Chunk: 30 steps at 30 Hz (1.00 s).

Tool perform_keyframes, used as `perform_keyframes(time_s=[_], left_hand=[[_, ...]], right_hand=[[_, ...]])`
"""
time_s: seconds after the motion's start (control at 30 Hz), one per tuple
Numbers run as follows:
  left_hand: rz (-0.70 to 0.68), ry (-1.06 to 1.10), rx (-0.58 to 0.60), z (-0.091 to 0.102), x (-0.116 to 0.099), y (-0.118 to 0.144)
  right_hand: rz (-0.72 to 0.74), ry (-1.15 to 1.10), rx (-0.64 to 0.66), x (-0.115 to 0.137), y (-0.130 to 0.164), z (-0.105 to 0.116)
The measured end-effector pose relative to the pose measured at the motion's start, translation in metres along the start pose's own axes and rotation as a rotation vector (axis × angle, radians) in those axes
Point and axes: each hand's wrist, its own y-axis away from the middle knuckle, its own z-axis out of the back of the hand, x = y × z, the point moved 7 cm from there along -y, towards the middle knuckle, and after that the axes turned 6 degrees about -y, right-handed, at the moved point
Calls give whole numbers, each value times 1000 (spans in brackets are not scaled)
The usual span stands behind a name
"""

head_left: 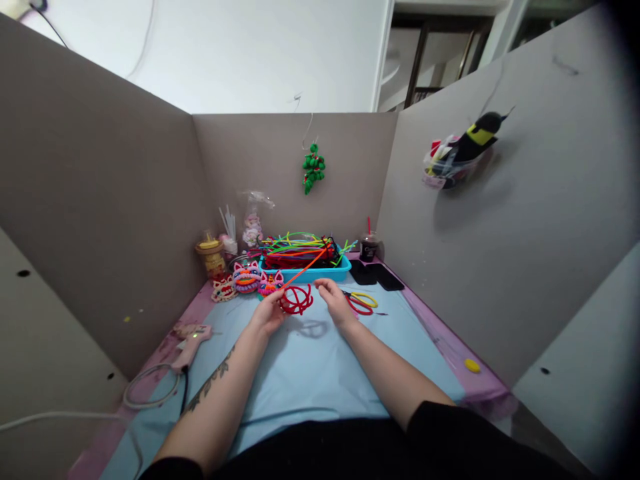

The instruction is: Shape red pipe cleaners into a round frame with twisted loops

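My left hand [271, 313] is closed in a pinch on a red pipe cleaner [297, 301] bent into crossing loops. A straight orange pipe cleaner [305, 269] rises from the same fingers, slanting up and right over the tray. To the right of the red loops is my right hand [335, 301], its fingers loosely bent and apart, with nothing visible in them. Just beyond it lie scissors with yellow and red handles [364, 301]. Several fuzzy cat-eared pieces [247, 277] sit beyond my left hand.
A blue tray [320, 274] of colourful pipe cleaners stands at the back. Two black flat items [385, 277] and a dark drink cup [369, 247] are right of it. At left lie a pink glue gun [193, 345] with its cable and a yellow-lidded cup [212, 257]. Grey panels enclose the table.
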Motion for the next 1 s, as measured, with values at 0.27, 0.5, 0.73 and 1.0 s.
perform_keyframes(time_s=[0.27,0.5,0.73,1.0], left_hand=[[43,-41,13,2,4,-1],[-142,-234,40,-6,-1,3],[-141,-233,42,-3,4,-2],[-113,-70,-124,9,4,-6]], right_hand=[[-146,-207,67,-25,1,-15],[-7,89,82,-6,2,-13],[-168,-37,154,-8,11,-27],[-134,-100,-26,-16,5,-13]])
